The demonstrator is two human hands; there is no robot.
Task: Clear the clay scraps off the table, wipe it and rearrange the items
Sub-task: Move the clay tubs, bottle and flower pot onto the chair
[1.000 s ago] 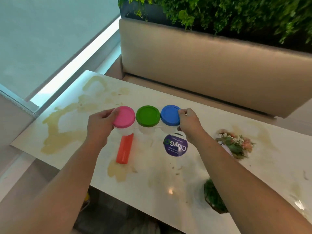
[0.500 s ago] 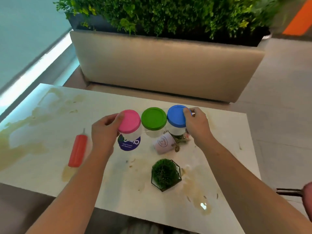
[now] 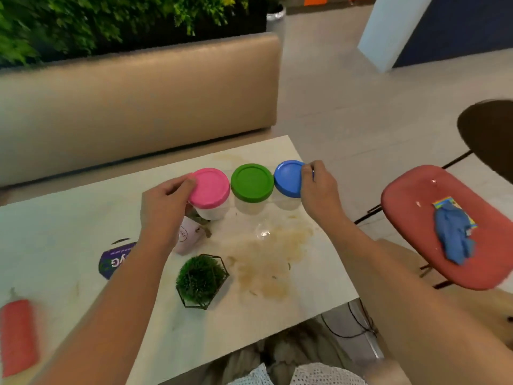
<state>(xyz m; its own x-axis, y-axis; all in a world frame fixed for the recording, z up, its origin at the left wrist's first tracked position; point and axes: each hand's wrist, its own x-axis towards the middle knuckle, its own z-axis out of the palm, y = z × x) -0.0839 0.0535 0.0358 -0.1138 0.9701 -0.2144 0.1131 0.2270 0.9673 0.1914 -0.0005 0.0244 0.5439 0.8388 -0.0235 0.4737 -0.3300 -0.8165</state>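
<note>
Tubs point(image 3: 252, 187) rightward; left grip point(image 3: 163, 215) round pink tub point(image 3: 211, 190), right grip point(image 3: 319, 190) round blue tub point(image 3: 287, 177).

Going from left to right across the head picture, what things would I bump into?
Red plastic tool → purple round disc with white letters → pink-lidded clear tub → green-lidded clear tub → blue-lidded clear tub → crumpled blue cloth

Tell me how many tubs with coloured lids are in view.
3, in one row: the pink-lidded tub in the left hand, the green-lidded tub in the middle, the blue-lidded tub in the right hand. No other shows.
</note>
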